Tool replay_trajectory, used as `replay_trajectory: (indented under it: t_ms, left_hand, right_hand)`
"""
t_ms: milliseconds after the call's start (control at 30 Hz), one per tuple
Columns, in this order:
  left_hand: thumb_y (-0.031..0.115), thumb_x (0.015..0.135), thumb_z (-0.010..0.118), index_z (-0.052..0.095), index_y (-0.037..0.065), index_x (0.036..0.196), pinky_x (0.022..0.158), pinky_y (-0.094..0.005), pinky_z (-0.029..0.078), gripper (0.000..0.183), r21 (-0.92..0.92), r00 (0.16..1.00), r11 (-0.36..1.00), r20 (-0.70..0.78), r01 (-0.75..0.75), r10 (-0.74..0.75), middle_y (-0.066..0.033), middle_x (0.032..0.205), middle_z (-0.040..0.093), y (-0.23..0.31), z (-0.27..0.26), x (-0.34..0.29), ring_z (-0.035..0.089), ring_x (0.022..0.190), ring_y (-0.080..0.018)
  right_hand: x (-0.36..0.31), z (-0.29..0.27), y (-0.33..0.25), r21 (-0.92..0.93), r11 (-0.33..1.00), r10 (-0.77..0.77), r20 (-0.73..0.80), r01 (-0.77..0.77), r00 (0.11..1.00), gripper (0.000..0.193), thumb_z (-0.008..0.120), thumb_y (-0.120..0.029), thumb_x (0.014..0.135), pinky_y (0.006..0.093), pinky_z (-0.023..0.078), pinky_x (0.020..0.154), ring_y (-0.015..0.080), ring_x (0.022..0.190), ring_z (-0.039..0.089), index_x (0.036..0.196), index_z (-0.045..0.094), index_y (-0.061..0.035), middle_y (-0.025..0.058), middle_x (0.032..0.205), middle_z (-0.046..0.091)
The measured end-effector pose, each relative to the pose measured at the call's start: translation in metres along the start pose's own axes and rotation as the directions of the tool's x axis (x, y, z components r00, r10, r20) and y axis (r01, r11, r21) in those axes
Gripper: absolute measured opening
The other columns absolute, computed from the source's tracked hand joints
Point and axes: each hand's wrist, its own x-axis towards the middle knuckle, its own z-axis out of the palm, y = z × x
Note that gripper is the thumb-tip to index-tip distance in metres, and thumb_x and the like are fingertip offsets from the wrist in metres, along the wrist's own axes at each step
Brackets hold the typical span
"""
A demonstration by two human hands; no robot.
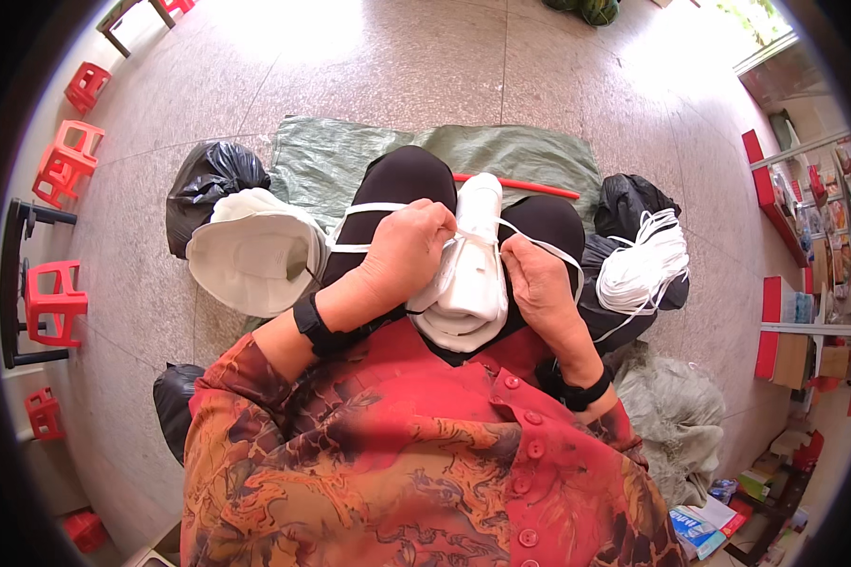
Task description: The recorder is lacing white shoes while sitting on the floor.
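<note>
Between my knees stands a bundle of white, soft-looking curved pieces [473,274], with a white flat cord [482,233] wound around its middle. My left hand [407,248] is closed at the bundle's left side, pinching the cord near where it crosses the front. A loop of that cord trails left over my dark-clad knee. On the other side my right hand [537,276] is closed, fingertips pinched on the cord, which arcs out over my right knee. Exactly how the cord crosses under my fingers is partly hidden.
At left, a stack of similar white pieces [260,253] rests by a black plastic bag [216,189]. A hank of white cord [645,263] lies on black bags at right. A red stick [529,186] lies across the green woven sheet [331,142]. Red stools [57,302] line the left.
</note>
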Motion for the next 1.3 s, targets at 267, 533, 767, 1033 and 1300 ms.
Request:
replay_trajectory:
  t_ms: [267, 533, 767, 1033, 1300]
  left_hand:
    - [0.003, 0.087, 0.06, 0.06, 0.001, 0.09, 0.069, -0.0426, 0.05, 0.004, 0.003, 0.973, 0.984, 0.149, -0.179, 0.176, -0.0156, 0.086, 0.06, -0.009, 0.001, 0.007, 0.062, 0.079, -0.0366]
    - [0.006, 0.085, 0.066, 0.063, 0.0, 0.095, 0.07, -0.0392, 0.051, 0.012, -0.052, 0.997, 0.997, 0.04, 0.062, -0.06, -0.0169, 0.087, 0.064, 0.006, 0.002, -0.002, 0.065, 0.079, -0.035]
    - [0.015, 0.08, 0.07, 0.065, -0.002, 0.099, 0.073, -0.0398, 0.051, 0.026, 0.109, 0.99, 0.992, 0.118, 0.064, -0.077, -0.0169, 0.092, 0.065, 0.025, -0.002, -0.008, 0.065, 0.079, -0.0297]
    - [0.01, 0.082, 0.06, 0.065, -0.001, 0.096, 0.08, -0.045, 0.05, 0.018, 0.194, 0.99, 0.981, 0.134, 0.026, -0.053, -0.0192, 0.092, 0.067, 0.012, 0.009, 0.001, 0.064, 0.09, -0.0355]
    - [0.005, 0.079, 0.062, 0.066, 0.003, 0.09, 0.069, -0.04, 0.051, 0.012, 0.048, 0.971, 0.997, 0.23, 0.06, -0.069, -0.0124, 0.08, 0.066, 0.027, -0.008, 0.008, 0.065, 0.074, -0.0297]
  right_hand:
    - [-0.001, -0.001, 0.0, 0.038, 0.999, -0.001, -0.006, 0.001, 1.0, 0.007, 0.058, -0.006, 0.096, 0.0355, 0.046, 0.061, 0.0296, 0.064, 0.056, 0.092, 0.058, -0.0004, 0.0163, 0.074, 0.057]
    - [-0.005, -0.004, -0.018, 0.018, 0.996, 0.088, 0.003, -0.088, 0.996, 0.017, 0.059, -0.016, 0.095, 0.0463, 0.047, 0.065, 0.0414, 0.075, 0.061, 0.097, 0.053, -0.0001, 0.0218, 0.079, 0.061]
    - [-0.016, -0.005, -0.033, -0.354, 0.933, 0.03, -0.101, -0.064, 0.994, 0.02, 0.066, -0.018, 0.082, 0.0444, 0.049, 0.071, 0.0362, 0.082, 0.061, 0.087, 0.06, 0.0003, 0.0169, 0.084, 0.06]
    - [-0.012, 0.002, -0.005, -0.373, 0.928, -0.005, -0.063, -0.019, 0.998, 0.008, 0.059, -0.013, 0.082, 0.0455, 0.043, 0.078, 0.0317, 0.088, 0.059, 0.081, 0.063, -0.0055, 0.0132, 0.082, 0.062]
    - [-0.01, 0.001, -0.008, -0.214, 0.973, -0.112, -0.13, 0.082, 0.985, 0.011, 0.06, -0.003, 0.081, 0.0444, 0.047, 0.074, 0.0345, 0.083, 0.061, 0.091, 0.063, -0.0025, 0.0156, 0.085, 0.063]
